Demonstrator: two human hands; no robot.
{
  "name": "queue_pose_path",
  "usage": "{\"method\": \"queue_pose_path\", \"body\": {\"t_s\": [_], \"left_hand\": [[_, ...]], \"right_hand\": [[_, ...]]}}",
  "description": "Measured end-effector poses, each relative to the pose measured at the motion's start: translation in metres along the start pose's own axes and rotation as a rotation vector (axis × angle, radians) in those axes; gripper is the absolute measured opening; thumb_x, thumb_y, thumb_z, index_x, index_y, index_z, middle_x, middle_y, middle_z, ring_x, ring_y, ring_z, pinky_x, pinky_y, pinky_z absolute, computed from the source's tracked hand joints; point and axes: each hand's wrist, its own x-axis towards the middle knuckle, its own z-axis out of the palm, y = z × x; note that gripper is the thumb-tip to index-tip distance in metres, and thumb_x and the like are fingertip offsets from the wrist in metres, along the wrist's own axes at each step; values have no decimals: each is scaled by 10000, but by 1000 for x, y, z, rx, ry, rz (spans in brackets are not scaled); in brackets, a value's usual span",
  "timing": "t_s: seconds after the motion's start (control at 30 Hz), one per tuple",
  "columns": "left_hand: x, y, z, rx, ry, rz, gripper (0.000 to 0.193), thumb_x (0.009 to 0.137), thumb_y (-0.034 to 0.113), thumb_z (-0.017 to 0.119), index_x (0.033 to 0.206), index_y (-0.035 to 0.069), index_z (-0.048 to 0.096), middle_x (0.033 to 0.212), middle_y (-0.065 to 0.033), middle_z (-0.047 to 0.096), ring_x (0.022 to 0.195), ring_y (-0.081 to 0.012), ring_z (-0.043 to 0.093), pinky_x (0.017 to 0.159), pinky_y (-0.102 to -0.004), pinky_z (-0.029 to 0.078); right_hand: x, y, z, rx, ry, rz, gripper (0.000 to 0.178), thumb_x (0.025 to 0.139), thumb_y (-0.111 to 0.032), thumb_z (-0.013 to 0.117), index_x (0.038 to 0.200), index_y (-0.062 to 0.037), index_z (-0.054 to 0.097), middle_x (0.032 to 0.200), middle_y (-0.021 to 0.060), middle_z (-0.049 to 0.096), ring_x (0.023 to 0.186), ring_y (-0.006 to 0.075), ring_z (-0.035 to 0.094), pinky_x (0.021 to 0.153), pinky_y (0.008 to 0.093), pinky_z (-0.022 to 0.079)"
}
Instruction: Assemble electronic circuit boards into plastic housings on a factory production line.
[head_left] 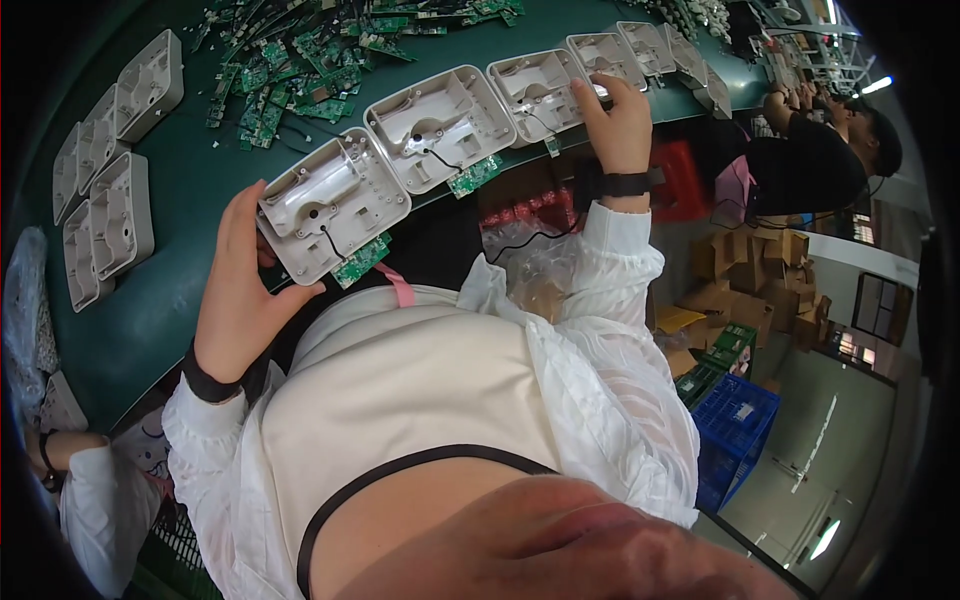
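A row of white plastic housings runs along the near edge of the green table, open sides up. My left hand [235, 285] grips the nearest housing [375, 185] by its left end, fingers along the side and thumb at the front corner. From it a black wire leads to a green circuit board [361, 260] hanging over the edge. The middle housing [395, 108] has a similar circuit board [475, 175] on a wire. At the third housing [520, 72], my right hand [618, 130] holds the right end with bent fingers. A smaller board [552, 147] dangles there.
Loose circuit boards [290, 70] lie heaped at the back. More housings [122, 215] stand at the left, others [648, 48] farther right. A co-worker [825, 150] sits at right; another's sleeve [95, 515] shows lower left. Cardboard boxes [745, 260] and a blue crate [735, 430] are on the floor.
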Motion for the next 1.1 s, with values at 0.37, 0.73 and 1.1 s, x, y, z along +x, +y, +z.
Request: {"method": "queue_pose_path", "body": {"t_s": [0.37,0.73,1.1], "left_hand": [[10,15,8,6,16,36,1047,735,9,888,1624,59,336,1605,-181,374,1264,-320,580,955,-357,552],[-2,13,3,-86,15,-2,970,765,-13,864,1601,68,380,1641,-153,342,1112,-254,652,983,-362,557],[-8,9,0,-474,-27,-150,819,838,-48,808,1552,26,414,1569,-107,395,1202,-223,627,1078,-375,518]], "right_hand": [[2,7,1,39,38,-33,355,912,-302,812,1085,6,781,1119,189,763,1064,380,694,937,417,539],[-11,-46,-6,125,-7,-177,818,787,-444,916,1406,-6,608,1386,246,628,1274,395,614,1050,446,504],[-8,-62,-12,44,-229,1,1097,661,-585,943,1498,-11,527,1468,275,531,1374,456,500,1119,522,453]]}}
